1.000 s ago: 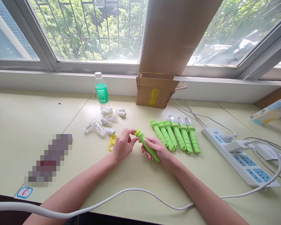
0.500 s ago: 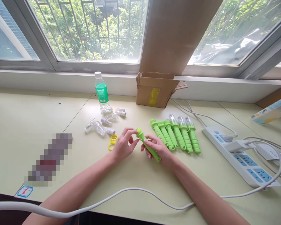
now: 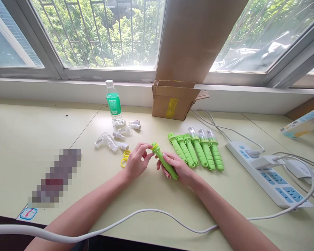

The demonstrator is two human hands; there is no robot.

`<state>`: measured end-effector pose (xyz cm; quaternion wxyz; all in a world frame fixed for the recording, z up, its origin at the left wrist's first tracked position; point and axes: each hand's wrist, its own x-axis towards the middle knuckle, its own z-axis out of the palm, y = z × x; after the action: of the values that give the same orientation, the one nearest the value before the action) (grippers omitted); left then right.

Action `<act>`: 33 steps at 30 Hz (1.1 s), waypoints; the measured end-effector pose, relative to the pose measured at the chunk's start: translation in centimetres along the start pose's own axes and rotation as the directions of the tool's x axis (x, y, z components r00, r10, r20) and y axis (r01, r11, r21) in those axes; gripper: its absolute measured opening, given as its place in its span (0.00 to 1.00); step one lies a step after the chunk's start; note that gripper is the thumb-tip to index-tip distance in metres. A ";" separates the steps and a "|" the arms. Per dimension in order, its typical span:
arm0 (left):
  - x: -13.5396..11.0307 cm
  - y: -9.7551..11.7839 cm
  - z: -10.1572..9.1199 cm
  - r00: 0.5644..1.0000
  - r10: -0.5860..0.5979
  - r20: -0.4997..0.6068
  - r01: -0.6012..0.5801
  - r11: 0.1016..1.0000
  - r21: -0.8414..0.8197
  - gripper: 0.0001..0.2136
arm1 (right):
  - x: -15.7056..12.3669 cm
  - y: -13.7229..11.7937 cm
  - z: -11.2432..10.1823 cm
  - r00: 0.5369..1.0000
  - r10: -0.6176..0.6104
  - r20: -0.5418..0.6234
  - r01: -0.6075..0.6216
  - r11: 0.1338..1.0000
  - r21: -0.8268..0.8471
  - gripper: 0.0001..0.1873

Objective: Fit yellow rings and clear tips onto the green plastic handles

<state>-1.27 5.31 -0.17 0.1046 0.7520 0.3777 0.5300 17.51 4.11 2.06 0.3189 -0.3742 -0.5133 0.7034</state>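
Note:
My right hand [image 3: 178, 168] is wrapped round a ribbed green handle [image 3: 163, 160] that slants up to the left just above the table. A yellow ring [image 3: 154, 146] sits on the handle's top end, and my left hand [image 3: 136, 161] pinches that end with thumb and fingertips. Just left of my left hand lie loose yellow rings [image 3: 125, 157]. Right of my right hand, a row of several green handles [image 3: 196, 151] lies side by side; three of them have clear caps.
Clear plastic parts [image 3: 117, 134] and a green-labelled bottle [image 3: 113, 101] are at the back left. An open cardboard box [image 3: 172, 101] stands by the sill. A white power strip [image 3: 267, 176] lies right, and its cable [image 3: 146, 212] crosses near the table's front edge.
The handle and both hands shifted slightly; my left fingers stay pinched on the yellow ring at its top. Nothing else has moved.

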 end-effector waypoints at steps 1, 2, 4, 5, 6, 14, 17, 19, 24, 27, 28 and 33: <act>0.0 0.0 0.0 1.000 -0.002 -0.003 0.002 1.000 0.000 0.08 | 0.0 0.0 0.0 1.000 -0.002 -0.007 0.002 1.000 -0.009 0.18; 0.0 0.0 0.0 1.000 -0.005 -0.003 0.005 1.000 -0.004 0.07 | 0.0 0.0 0.1 1.000 -0.006 -0.015 0.005 1.000 -0.023 0.18; 0.1 0.1 0.0 1.000 -0.010 0.001 0.010 1.000 -0.017 0.07 | 0.0 0.1 0.2 0.999 -0.017 -0.041 0.015 0.997 -0.069 0.17; 0.1 0.1 0.0 1.000 -0.014 0.003 0.014 1.000 -0.023 0.07 | 0.0 0.2 0.3 0.998 -0.024 -0.057 0.018 0.995 -0.100 0.17; 0.2 0.1 0.0 1.000 -0.019 0.004 0.019 0.999 -0.026 0.07 | 0.0 0.2 0.3 0.997 -0.030 -0.074 0.020 0.991 -0.131 0.17; 0.0 0.2 0.3 1.000 -0.020 0.006 0.020 0.998 -0.051 0.07 | 0.2 0.5 0.5 0.992 -0.045 -0.115 0.030 0.991 -0.130 0.18; 0.0 0.2 0.2 1.000 -0.015 -0.009 0.015 0.999 -0.036 0.07 | 0.2 0.3 0.7 0.993 -0.070 -0.090 0.060 0.993 -0.105 0.19; 0.1 0.3 0.1 1.000 -0.014 -0.014 0.014 1.000 -0.019 0.06 | 0.2 0.3 0.7 0.995 -0.074 -0.072 0.066 0.992 -0.107 0.20; 0.3 0.3 0.0 1.000 -0.022 -0.006 0.022 1.000 -0.021 0.06 | 0.3 0.5 0.6 0.996 -0.057 -0.062 0.051 0.993 -0.104 0.21; 0.1 0.2 0.1 1.000 -0.021 0.012 0.021 0.999 -0.045 0.07 | 0.2 0.5 0.5 0.996 -0.046 -0.079 0.039 0.995 -0.095 0.20; 0.1 0.1 0.2 1.000 -0.022 0.016 0.023 0.998 -0.052 0.07 | 0.2 0.5 0.5 0.995 -0.046 -0.093 0.037 0.995 -0.095 0.20; -0.1 -0.1 0.2 0.999 -0.032 0.015 0.032 0.999 -0.034 0.07 | 0.1 0.5 0.3 0.992 -0.039 -0.124 0.023 0.992 -0.126 0.20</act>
<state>-1.17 5.40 -0.36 0.1285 0.7477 0.3799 0.5293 17.10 3.93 1.62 0.3377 -0.4289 -0.5408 0.6400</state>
